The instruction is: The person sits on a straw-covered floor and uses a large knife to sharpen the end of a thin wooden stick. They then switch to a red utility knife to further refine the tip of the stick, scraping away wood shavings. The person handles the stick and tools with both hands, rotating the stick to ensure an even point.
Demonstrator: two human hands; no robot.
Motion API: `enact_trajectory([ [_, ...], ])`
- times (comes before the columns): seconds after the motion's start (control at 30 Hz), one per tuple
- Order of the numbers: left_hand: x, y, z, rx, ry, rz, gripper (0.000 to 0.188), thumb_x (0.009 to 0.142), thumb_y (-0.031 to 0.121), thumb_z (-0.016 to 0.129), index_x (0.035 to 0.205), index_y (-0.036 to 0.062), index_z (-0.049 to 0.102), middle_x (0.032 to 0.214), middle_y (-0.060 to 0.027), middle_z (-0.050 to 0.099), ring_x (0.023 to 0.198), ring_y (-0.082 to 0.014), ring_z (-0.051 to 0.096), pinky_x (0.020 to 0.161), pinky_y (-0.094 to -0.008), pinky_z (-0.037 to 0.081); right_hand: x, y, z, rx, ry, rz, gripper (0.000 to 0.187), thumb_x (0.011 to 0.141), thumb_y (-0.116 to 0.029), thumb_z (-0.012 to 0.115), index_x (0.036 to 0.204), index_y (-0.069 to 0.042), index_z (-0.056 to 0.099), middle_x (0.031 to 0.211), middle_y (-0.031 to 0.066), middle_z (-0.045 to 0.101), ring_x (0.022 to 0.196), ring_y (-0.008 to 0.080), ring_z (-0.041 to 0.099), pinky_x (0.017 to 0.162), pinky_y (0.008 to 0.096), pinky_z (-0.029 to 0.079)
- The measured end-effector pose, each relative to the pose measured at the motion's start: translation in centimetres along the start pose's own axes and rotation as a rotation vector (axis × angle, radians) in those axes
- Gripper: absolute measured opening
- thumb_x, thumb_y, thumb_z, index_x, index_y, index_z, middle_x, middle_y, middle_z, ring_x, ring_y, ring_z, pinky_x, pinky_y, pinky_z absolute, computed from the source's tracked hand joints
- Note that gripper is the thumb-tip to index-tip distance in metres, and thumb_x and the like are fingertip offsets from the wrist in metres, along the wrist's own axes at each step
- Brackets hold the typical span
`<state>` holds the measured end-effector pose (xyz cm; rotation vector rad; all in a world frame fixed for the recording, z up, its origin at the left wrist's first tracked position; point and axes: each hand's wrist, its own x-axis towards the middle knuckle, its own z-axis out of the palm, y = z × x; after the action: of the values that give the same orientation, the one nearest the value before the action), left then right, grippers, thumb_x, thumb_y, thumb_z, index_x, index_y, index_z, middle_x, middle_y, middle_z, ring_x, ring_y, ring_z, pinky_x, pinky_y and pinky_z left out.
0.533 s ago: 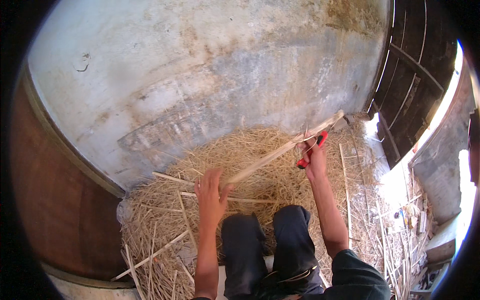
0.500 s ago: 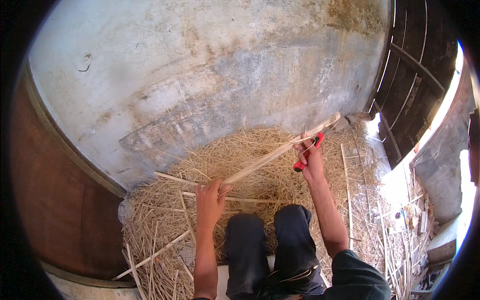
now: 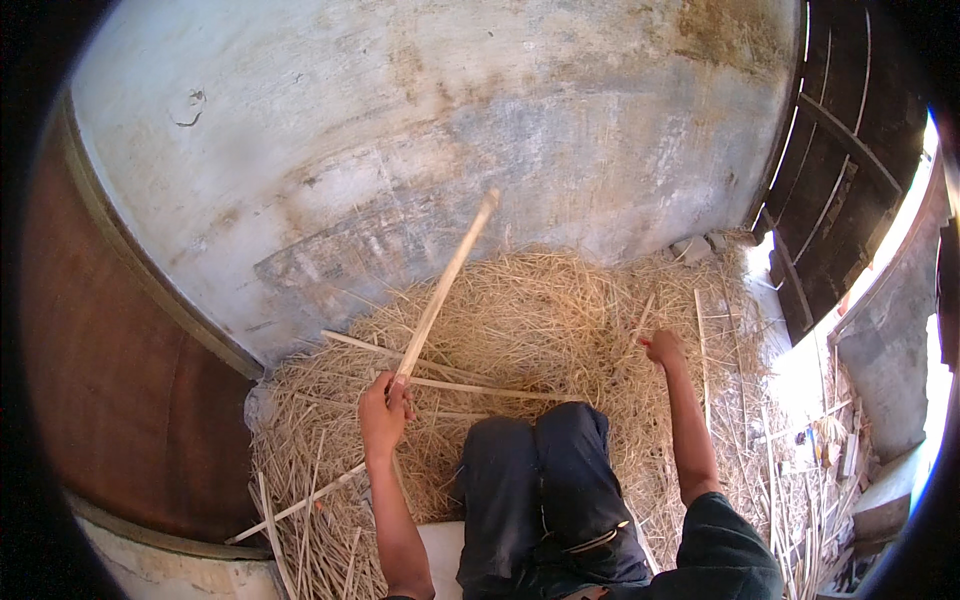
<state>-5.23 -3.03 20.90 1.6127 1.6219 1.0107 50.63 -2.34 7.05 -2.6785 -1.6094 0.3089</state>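
Observation:
A long pale bamboo strip (image 3: 445,280) slants up and away to the right from my left hand (image 3: 385,412). The fingers of that hand are closed round its lower end, and its far end is raised in front of the wall. Off to the right, above the straw-like shavings (image 3: 540,320), my right hand (image 3: 666,348) is closed, apart from the strip. A small red part of a red-handled knife (image 3: 645,342) shows at its fingers; the rest is hidden in the grip, and I cannot make out the blade.
Shavings and loose strips cover the floor around my knees (image 3: 540,470). A stained wall (image 3: 520,150) rises ahead, with a brown panel (image 3: 120,380) at the left. Dark wooden boards (image 3: 835,150) stand at the right. One long strip (image 3: 490,390) lies crosswise before my knees.
My right hand has come off the strip and moved down and to the right with the knife. The strip's far end has swung left and up, still held in my left hand.

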Motion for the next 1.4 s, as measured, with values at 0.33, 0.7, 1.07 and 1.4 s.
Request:
enact_trajectory([
  [0.33, -2.3, 6.7, 1.9, -0.672, -0.400, 0.035, 0.038, 0.110, 0.027, 0.052, 0.142, 0.0061, 0.046, 0.093, -0.0124, 0.072, 0.058, -0.0111, 0.057, 0.049, -0.0262, 0.045, -6.6, 6.8, 6.5, 0.267, 0.102, 0.072, 0.035, 0.094, -0.020, 0.060, 0.126, -0.008, 0.068, 0.116, 0.0272, 0.069, 0.115, 0.0430, 0.064, 0.094, 0.0530, 0.053],
  [0.7, -6.6, 14.9, 7.6, -1.078, -0.875, 0.212, 0.055, 0.107, 0.006, 0.051, 0.157, 0.0135, 0.030, 0.137, -0.0296, 0.059, 0.127, -0.0397, 0.062, 0.098, -0.0512, 0.058, -16.7, -9.2, -12.5, 1.610, 0.048, -0.302, 0.029, 0.109, -0.025, 0.052, 0.128, -0.006, 0.064, 0.090, 0.0011, 0.064, 0.065, 0.0074, 0.054, 0.056, 0.0235, 0.038],
  [1.07, -6.9, 16.6, 11.8, -1.015, -0.596, 0.242, 0.052, 0.104, 0.011, 0.061, 0.149, 0.0063, 0.035, 0.147, -0.0291, 0.054, 0.137, -0.0339, 0.055, 0.114, -0.0440, 0.045, -24.8, -14.1, -16.8, 1.704, -0.042, -0.543, 0.056, 0.097, -0.028, 0.071, 0.143, 0.000, 0.055, 0.099, -0.0005, 0.065, 0.068, 0.0026, 0.048, 0.058, 0.0203, 0.036],
  [1.4, -6.9, 14.6, 14.5, -0.978, -0.514, 0.310, 0.053, 0.105, 0.019, 0.062, 0.147, 0.0045, 0.033, 0.145, -0.0268, 0.057, 0.137, -0.0296, 0.055, 0.107, -0.0398, 0.050, -24.4, -12.4, -13.8, 1.401, 0.030, -0.560, 0.033, 0.098, -0.014, 0.070, 0.128, 0.000, 0.066, 0.092, -0.0002, 0.069, 0.082, 0.0077, 0.060, 0.076, 0.0254, 0.048],
])
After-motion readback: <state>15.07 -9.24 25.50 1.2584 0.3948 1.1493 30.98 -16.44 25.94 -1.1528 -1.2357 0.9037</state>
